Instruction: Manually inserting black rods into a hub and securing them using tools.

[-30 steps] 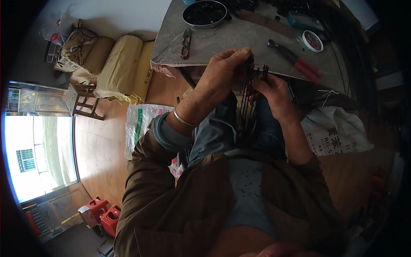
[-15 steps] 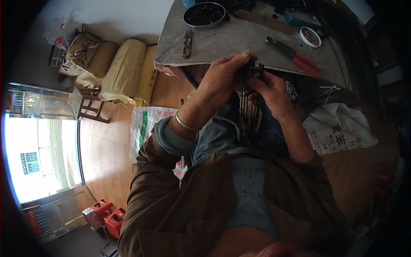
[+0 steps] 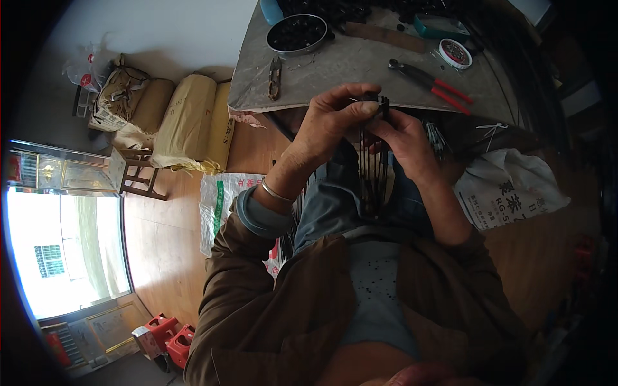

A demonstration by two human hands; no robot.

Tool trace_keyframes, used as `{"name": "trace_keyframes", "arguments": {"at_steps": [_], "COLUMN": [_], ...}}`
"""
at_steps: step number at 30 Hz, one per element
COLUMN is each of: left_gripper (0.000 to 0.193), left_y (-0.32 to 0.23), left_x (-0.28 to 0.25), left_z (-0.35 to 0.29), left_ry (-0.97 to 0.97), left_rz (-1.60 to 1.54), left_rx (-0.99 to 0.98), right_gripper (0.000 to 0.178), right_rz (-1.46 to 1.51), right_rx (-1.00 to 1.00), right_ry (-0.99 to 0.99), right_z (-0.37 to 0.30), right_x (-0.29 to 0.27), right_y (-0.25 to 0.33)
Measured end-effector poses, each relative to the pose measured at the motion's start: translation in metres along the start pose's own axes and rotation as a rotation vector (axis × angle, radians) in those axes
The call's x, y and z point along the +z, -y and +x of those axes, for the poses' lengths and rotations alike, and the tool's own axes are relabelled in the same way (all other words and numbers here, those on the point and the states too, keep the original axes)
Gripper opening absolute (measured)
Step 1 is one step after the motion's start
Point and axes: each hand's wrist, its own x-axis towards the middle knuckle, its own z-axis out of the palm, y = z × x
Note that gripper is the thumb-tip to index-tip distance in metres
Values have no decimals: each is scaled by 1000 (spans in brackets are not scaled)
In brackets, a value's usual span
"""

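In front of my lap, both hands meet on a bundle of thin black rods that hangs down between my thighs. Small dark fittings sit at its top end. My left hand, with a bangle at the wrist, is closed on that top end, thumb and fingers pinching a small black piece there. Just to the right, the fingers of my right hand curl round the upper rods. My fingers partly cover what they pinch, so the exact shape of the fittings is hidden.
Beyond my hands stands a grey table. On it are a bowl of black parts, snips, red-handled pliers, a round white tub and a teal box. Large sacks stand left; a white sack lies right.
The view has shifted slightly, so the table items appear further left. My left thumb has come down from pointing up and now presses against the top of the rods.
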Motion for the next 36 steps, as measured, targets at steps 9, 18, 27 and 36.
{"name": "trace_keyframes", "arguments": {"at_steps": [9, 18, 27, 36], "left_gripper": [27, 28, 32, 32], "left_y": [0, 11, 15, 8], "left_x": [1, -3, -9, 5], "left_z": [3, 7, 12, 14], "left_ry": [86, 94, 298, 576], "left_rz": [-108, -122, -172, -131], "left_rx": [42, 28, 15, 49], "right_gripper": [25, 23, 20, 21], "right_rz": [-25, -72, 40, 77], "right_rx": [-101, 4, 179, 239], "right_ry": [68, 23, 158, 320], "right_z": [-1, -2, -4, -17], "right_x": [-14, -14, -26, -27], "right_y": [11, 19, 23, 28]}}
